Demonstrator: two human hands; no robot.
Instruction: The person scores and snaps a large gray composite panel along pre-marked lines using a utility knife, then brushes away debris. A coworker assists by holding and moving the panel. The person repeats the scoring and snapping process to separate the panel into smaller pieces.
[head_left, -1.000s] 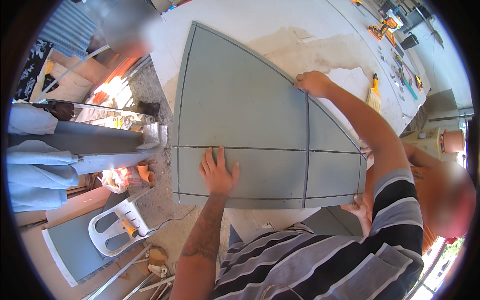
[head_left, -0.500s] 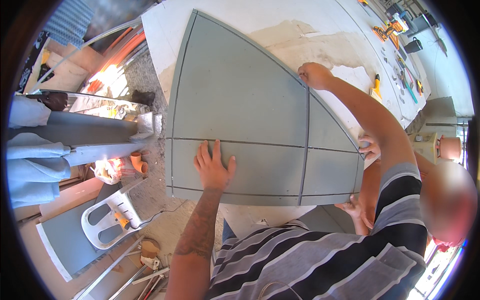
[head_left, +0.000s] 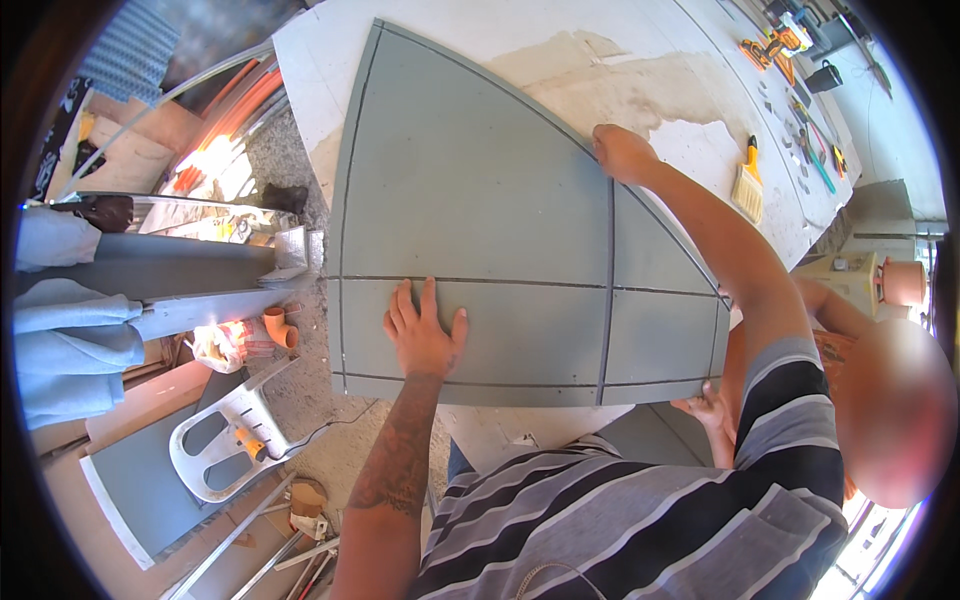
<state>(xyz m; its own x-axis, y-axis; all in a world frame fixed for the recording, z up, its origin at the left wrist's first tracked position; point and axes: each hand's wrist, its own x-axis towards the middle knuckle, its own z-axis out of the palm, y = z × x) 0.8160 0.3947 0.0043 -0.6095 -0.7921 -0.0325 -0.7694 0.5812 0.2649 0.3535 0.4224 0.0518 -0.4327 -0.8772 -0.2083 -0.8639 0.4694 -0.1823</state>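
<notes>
A large grey-green panel, tapered with a slanting right side and dark lines or grooves across its face, lies on the pale worktable. My left hand rests on it with fingers spread, fingertips at the long crosswise line. At the slanting far-right edge, my right hand is curled closed around the panel's rim, where the lengthwise line meets it; its fingertips are partly hidden. A co-worker's hand touches the panel's near right corner from below. My right forearm hides most of that person's other arm.
A paintbrush lies on the worktable right of the panel, with an orange-and-black power tool and hand tools farther off. A white plastic chair or stool stands lower left. Pipes and sheets crowd the left; a co-worker is close right.
My right forearm has shifted slightly left, uncovering the paintbrush's bristles. The co-worker's upper hand is now mostly hidden behind my arm. The view has shifted a little; both my hands stay on the panel.
</notes>
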